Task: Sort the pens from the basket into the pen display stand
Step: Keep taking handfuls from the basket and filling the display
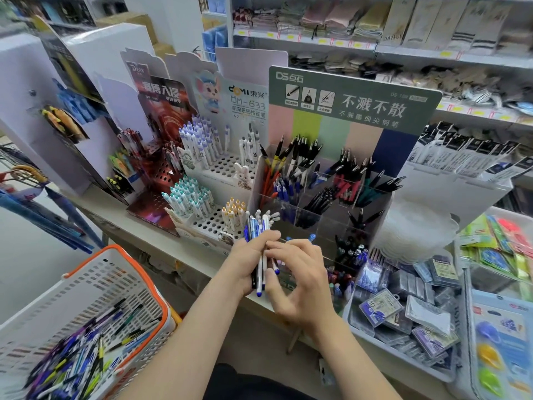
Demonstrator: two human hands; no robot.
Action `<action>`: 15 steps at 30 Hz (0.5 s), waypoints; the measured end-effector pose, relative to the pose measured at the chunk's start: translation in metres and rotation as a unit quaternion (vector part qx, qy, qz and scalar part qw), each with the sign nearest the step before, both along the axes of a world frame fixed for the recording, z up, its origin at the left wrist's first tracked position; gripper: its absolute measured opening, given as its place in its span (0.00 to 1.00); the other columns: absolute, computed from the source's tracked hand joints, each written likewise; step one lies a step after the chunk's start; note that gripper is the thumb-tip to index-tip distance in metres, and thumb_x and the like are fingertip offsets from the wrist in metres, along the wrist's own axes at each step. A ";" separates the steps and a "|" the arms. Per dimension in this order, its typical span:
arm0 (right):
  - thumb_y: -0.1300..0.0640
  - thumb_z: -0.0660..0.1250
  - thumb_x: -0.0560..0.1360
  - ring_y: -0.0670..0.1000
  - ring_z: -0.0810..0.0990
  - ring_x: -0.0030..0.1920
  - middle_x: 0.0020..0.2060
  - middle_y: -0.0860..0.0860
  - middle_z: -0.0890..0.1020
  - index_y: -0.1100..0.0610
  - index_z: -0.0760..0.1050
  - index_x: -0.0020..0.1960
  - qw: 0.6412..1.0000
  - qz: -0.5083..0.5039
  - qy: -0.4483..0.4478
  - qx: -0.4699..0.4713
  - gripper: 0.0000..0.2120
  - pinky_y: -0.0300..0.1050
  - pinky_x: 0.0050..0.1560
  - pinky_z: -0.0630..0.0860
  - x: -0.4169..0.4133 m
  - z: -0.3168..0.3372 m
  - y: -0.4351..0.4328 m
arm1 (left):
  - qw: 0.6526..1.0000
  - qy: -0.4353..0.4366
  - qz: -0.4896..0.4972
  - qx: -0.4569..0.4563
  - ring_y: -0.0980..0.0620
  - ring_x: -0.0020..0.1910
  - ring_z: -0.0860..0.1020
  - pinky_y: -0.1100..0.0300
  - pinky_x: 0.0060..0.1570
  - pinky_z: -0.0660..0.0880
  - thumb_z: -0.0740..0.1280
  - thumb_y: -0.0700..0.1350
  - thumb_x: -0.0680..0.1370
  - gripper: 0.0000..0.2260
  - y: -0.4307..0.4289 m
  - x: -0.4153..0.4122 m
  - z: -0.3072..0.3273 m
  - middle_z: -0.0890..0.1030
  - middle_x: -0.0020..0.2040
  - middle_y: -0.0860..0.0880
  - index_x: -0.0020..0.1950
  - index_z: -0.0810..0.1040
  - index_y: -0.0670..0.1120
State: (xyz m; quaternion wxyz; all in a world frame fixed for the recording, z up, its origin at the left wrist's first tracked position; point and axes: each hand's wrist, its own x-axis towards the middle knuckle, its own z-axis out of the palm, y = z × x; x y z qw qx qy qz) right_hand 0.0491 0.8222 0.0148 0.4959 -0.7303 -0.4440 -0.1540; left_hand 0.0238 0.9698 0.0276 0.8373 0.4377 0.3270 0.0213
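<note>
Left hand [252, 265] closed round a bundle of pens [261, 226], held upright just in front of the pen display stand [326, 197]; caps and clickers fan out above the fingers, blue tips poke out below the palm.
Right hand [300, 281] beside it, fingers curved; forefinger and thumb lie against the bundle; cannot tell whether they pinch a single pen or only touch.
Stand is clear, split into compartments, with a green header card [354, 93]; black, blue and red pens lean in the upper cells, dark ones in the lower.
Left of it, a white perforated holder [215, 222] with white pens standing in rows; many holes bare.
Basket [161, 301], white mesh with orange rim, at lower left below the desk [138, 229] edge; loose mixed pens heaped in its bottom.
Tray of small clear boxes [403, 316] at right.
</note>
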 end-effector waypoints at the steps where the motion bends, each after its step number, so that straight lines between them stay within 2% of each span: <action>1: 0.56 0.70 0.74 0.54 0.80 0.54 0.53 0.46 0.86 0.57 0.85 0.54 1.000 -0.004 0.010 0.008 0.11 0.55 0.57 0.74 0.001 0.003 0.001 | 0.999 0.012 -0.018 0.049 0.50 0.30 0.79 0.58 0.31 0.78 0.75 0.37 0.76 0.07 0.000 -0.001 -0.001 0.78 0.33 0.46 0.42 0.78 0.42; 3: 0.56 0.69 0.75 0.53 0.78 0.52 0.47 0.45 0.84 0.56 0.84 0.51 0.999 -0.007 0.040 0.022 0.08 0.54 0.54 0.74 0.003 0.008 0.003 | 0.989 0.031 -0.059 0.135 0.41 0.38 0.86 0.49 0.42 0.85 0.74 0.34 0.73 0.04 0.001 -0.003 -0.004 0.84 0.37 0.39 0.45 0.81 0.38; 4: 0.57 0.69 0.75 0.52 0.78 0.51 0.46 0.45 0.83 0.56 0.83 0.50 0.998 -0.016 0.055 0.025 0.07 0.54 0.53 0.74 0.005 0.010 0.004 | 0.982 0.040 -0.076 0.170 0.36 0.44 0.87 0.42 0.49 0.86 0.73 0.34 0.72 0.06 0.002 -0.004 -0.004 0.86 0.42 0.36 0.48 0.82 0.37; 5: 0.58 0.69 0.76 0.51 0.78 0.51 0.46 0.45 0.82 0.56 0.83 0.51 0.997 -0.032 0.072 0.026 0.06 0.53 0.53 0.75 0.008 0.011 0.006 | 0.973 0.045 -0.095 0.205 0.35 0.48 0.87 0.39 0.51 0.85 0.73 0.36 0.72 0.08 0.001 -0.005 -0.003 0.87 0.46 0.35 0.51 0.84 0.37; 6: 0.60 0.69 0.76 0.50 0.78 0.53 0.47 0.45 0.82 0.54 0.82 0.53 0.994 -0.051 0.098 0.022 0.07 0.53 0.54 0.76 0.011 0.012 0.008 | 0.963 0.043 -0.114 0.242 0.37 0.48 0.87 0.42 0.49 0.86 0.72 0.37 0.73 0.08 -0.001 -0.006 -0.002 0.87 0.47 0.36 0.52 0.84 0.38; 8: 0.58 0.69 0.77 0.47 0.77 0.59 0.54 0.44 0.80 0.47 0.79 0.61 0.981 -0.069 0.179 -0.003 0.14 0.49 0.60 0.75 0.020 0.012 0.013 | 0.940 0.028 -0.136 0.311 0.44 0.39 0.85 0.50 0.40 0.83 0.70 0.37 0.75 0.05 -0.007 -0.007 -0.002 0.86 0.42 0.39 0.49 0.83 0.40; 10: 0.52 0.70 0.79 0.44 0.73 0.66 0.61 0.40 0.76 0.37 0.74 0.67 0.965 -0.042 0.255 -0.052 0.19 0.43 0.66 0.71 0.031 0.012 0.013 | 0.921 0.026 -0.152 0.358 0.46 0.33 0.81 0.51 0.34 0.80 0.68 0.35 0.73 0.04 -0.012 -0.008 0.002 0.84 0.37 0.40 0.44 0.83 0.41; 11: 0.50 0.71 0.80 0.42 0.73 0.67 0.63 0.40 0.75 0.36 0.74 0.68 0.955 -0.017 0.283 -0.085 0.19 0.42 0.67 0.70 0.035 0.012 0.011 | 0.910 0.027 -0.164 0.380 0.46 0.32 0.81 0.50 0.33 0.81 0.69 0.34 0.72 0.05 -0.013 -0.008 0.004 0.84 0.37 0.40 0.43 0.83 0.42; 13: 0.48 0.71 0.81 0.40 0.77 0.58 0.58 0.43 0.78 0.37 0.76 0.66 0.940 0.024 0.309 -0.141 0.15 0.43 0.60 0.74 0.044 0.012 0.006 | 0.887 0.032 -0.191 0.418 0.46 0.31 0.83 0.49 0.33 0.82 0.71 0.35 0.71 0.06 -0.013 -0.008 0.003 0.86 0.38 0.40 0.43 0.84 0.45; 15: 0.49 0.72 0.81 0.43 0.81 0.46 0.49 0.44 0.82 0.40 0.78 0.58 0.927 0.046 0.330 -0.170 0.08 0.46 0.50 0.78 0.050 0.015 0.000 | 0.872 0.031 -0.216 0.438 0.48 0.31 0.84 0.49 0.34 0.84 0.74 0.38 0.69 0.05 -0.012 -0.009 0.001 0.86 0.37 0.43 0.41 0.84 0.46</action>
